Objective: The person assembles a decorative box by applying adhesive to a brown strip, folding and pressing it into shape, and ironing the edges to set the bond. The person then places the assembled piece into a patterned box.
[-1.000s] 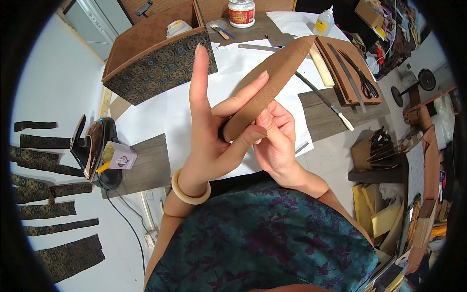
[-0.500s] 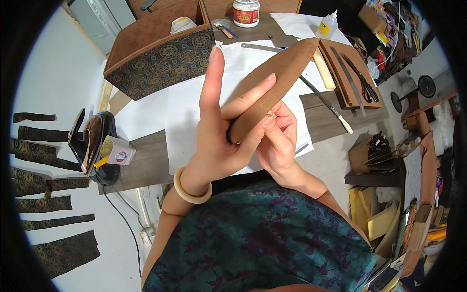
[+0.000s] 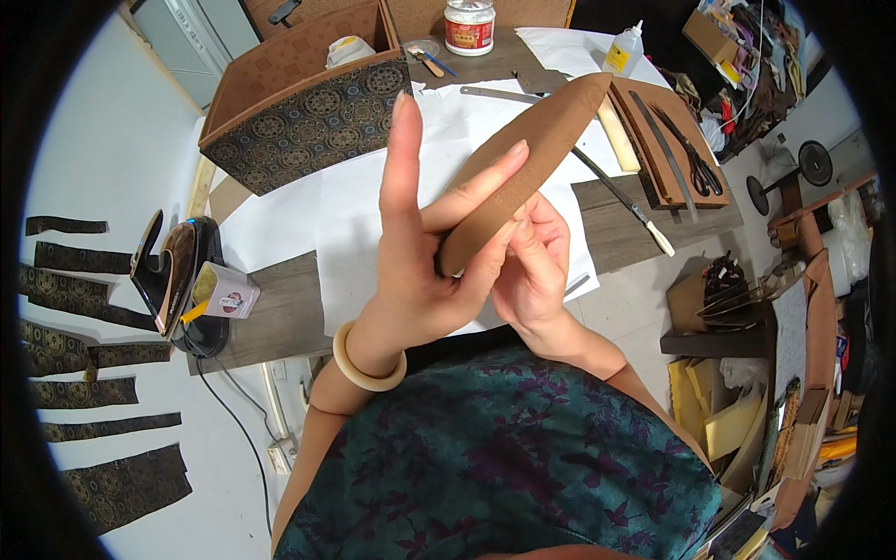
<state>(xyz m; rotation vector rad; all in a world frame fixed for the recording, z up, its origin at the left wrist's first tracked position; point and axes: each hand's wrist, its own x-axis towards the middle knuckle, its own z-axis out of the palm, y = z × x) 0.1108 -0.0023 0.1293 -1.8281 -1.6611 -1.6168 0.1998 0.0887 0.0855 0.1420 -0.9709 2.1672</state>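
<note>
Over white paper (image 3: 350, 238), left hand (image 3: 420, 285) and right hand (image 3: 534, 280) grip a brown panel (image 3: 551, 121)

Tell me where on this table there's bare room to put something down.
Widest free patch: the white paper between the patterned box, the left hand and the iron. Smaller: grey tabletop between the cup and the paper. Crowded: the right, where scissors and a metal strip lie on the brown board.
</note>
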